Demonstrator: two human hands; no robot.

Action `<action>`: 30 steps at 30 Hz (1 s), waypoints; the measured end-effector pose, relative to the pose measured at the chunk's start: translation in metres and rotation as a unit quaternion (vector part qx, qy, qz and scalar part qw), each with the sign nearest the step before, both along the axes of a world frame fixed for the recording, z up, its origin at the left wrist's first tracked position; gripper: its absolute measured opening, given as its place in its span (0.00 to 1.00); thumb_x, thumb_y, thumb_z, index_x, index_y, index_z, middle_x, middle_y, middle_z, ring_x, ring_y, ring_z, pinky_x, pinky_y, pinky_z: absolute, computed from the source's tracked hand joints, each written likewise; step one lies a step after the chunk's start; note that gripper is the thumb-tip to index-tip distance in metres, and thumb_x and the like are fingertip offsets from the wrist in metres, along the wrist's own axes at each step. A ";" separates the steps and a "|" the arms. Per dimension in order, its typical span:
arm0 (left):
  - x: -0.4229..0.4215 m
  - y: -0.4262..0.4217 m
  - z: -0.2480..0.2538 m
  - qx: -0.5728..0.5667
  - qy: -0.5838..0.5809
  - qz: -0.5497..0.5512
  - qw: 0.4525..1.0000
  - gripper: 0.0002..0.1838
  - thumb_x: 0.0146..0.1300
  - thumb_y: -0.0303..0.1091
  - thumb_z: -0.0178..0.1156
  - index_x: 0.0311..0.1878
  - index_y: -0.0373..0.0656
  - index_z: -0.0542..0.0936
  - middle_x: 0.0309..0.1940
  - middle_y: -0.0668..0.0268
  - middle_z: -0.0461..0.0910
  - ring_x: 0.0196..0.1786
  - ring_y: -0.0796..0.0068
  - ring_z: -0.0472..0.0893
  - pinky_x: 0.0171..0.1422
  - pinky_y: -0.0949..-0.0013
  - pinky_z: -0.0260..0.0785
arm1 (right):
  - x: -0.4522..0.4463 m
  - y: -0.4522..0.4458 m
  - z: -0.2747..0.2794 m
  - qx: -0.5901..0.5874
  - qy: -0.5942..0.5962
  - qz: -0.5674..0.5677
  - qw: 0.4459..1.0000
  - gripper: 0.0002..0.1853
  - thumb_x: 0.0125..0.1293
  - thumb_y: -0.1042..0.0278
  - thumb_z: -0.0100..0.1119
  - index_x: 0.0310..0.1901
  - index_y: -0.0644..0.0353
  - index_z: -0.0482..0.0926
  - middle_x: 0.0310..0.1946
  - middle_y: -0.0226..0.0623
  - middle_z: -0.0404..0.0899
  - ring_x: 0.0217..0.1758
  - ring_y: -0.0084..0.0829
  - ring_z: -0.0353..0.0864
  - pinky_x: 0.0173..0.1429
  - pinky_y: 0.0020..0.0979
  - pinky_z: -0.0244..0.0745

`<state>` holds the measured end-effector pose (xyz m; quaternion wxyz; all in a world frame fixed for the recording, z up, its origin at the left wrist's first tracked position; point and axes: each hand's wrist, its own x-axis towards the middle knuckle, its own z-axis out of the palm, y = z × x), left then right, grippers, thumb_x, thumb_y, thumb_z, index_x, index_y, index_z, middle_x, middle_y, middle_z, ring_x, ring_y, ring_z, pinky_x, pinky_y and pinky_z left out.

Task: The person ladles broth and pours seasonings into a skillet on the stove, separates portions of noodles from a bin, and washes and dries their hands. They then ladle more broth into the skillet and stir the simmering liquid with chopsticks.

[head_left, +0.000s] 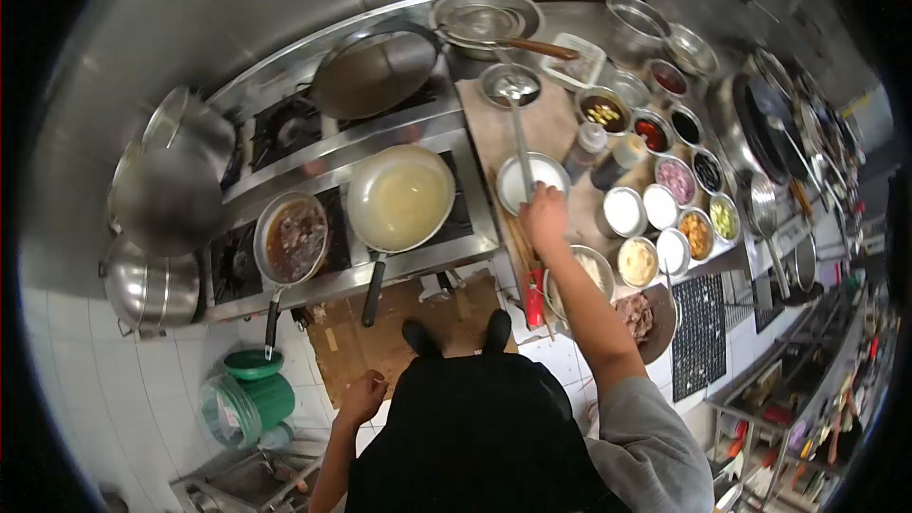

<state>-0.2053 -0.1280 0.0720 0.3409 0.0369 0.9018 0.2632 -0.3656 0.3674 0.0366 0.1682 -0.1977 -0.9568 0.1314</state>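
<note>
My right hand (544,216) is closed on the lower end of a long-handled ladle (522,138). The ladle's head rests in a small metal bowl (494,95) at the back of the counter. Its handle passes over a bowl of white contents (511,192), right beside my fingers. My left hand (364,394) hangs low, away from the stove, with its fingers curled; whether it holds anything small I cannot make out. On the stove sit a pan of yellowish liquid (404,199) and a smaller pan with brown liquid and dark pieces (293,236).
A wok (375,76) stands on a back burner. Sauce bottles (619,161) and several ingredient bowls, including chopped onion (674,180), crowd the counter. A pot of meat (655,328) sits near my right arm. Pan handles (374,294) jut over the stove's front edge. A green bin (271,399) stands at left.
</note>
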 end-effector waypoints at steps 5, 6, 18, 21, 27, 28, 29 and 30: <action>0.032 -0.035 -0.007 -0.015 -0.058 0.094 0.994 0.17 0.69 0.42 0.59 0.51 0.37 0.80 0.38 0.45 0.85 0.46 0.46 0.85 0.52 0.53 0.76 | -0.020 0.037 -0.060 0.089 0.027 0.041 0.995 0.15 0.58 0.65 0.61 0.43 0.67 0.81 0.41 0.50 0.81 0.47 0.49 0.80 0.54 0.48 0.75; 0.038 -0.053 -0.028 -0.007 -0.070 0.086 0.994 0.18 0.68 0.43 0.60 0.50 0.37 0.81 0.40 0.45 0.85 0.48 0.44 0.84 0.54 0.51 0.76 | -0.012 0.031 -0.037 0.072 -0.019 0.048 0.996 0.10 0.55 0.69 0.60 0.37 0.66 0.81 0.44 0.52 0.79 0.51 0.51 0.78 0.57 0.48 0.73; -0.010 -0.238 -0.110 0.065 0.015 0.097 0.993 0.17 0.67 0.45 0.60 0.43 0.37 0.83 0.41 0.47 0.85 0.47 0.42 0.83 0.54 0.49 0.76 | 0.030 -0.223 0.106 -0.257 0.069 0.171 0.949 0.19 0.72 0.72 0.49 0.61 0.70 0.72 0.40 0.43 0.76 0.44 0.34 0.76 0.50 0.35 0.72; -0.008 -0.297 -0.147 0.105 -0.012 0.194 0.975 0.17 0.67 0.44 0.57 0.38 0.37 0.84 0.32 0.48 0.85 0.40 0.46 0.85 0.50 0.51 0.78 | -0.076 -0.362 0.202 -0.453 0.026 0.236 0.860 0.14 0.77 0.63 0.45 0.55 0.59 0.74 0.25 0.24 0.69 0.22 0.17 0.68 0.23 0.22 0.65; 0.057 -0.384 -0.216 0.229 -0.144 0.457 0.847 0.14 0.71 0.38 0.59 0.36 0.36 0.82 0.23 0.58 0.84 0.24 0.69 0.83 0.27 0.64 0.76 | -0.308 -0.634 0.311 -0.411 -0.092 0.431 0.798 0.11 0.76 0.66 0.51 0.46 0.67 0.76 0.17 0.30 0.70 0.14 0.24 0.69 0.19 0.31 0.66; 0.065 -0.385 -0.196 0.182 -0.151 0.494 0.837 0.12 0.71 0.38 0.60 0.38 0.36 0.81 0.22 0.58 0.83 0.23 0.68 0.83 0.25 0.64 0.76 | -0.341 -0.676 0.321 -0.377 -0.091 0.448 0.806 0.12 0.76 0.66 0.51 0.45 0.68 0.77 0.18 0.33 0.72 0.14 0.27 0.72 0.20 0.32 0.68; 0.101 -0.393 -0.254 0.283 -0.158 0.564 0.760 0.13 0.71 0.39 0.60 0.37 0.37 0.80 0.21 0.59 0.82 0.20 0.69 0.81 0.22 0.64 0.75 | -0.367 -0.719 0.331 -0.344 -0.090 0.465 0.811 0.12 0.75 0.66 0.52 0.44 0.69 0.77 0.18 0.35 0.74 0.14 0.29 0.74 0.20 0.34 0.70; 0.125 -0.398 -0.269 0.351 -0.154 0.580 0.719 0.12 0.71 0.38 0.61 0.37 0.39 0.81 0.21 0.58 0.82 0.19 0.69 0.81 0.20 0.66 0.73 | -0.398 -0.755 0.332 -0.302 -0.089 0.470 0.824 0.14 0.74 0.64 0.54 0.41 0.70 0.78 0.20 0.38 0.77 0.16 0.30 0.77 0.22 0.34 0.73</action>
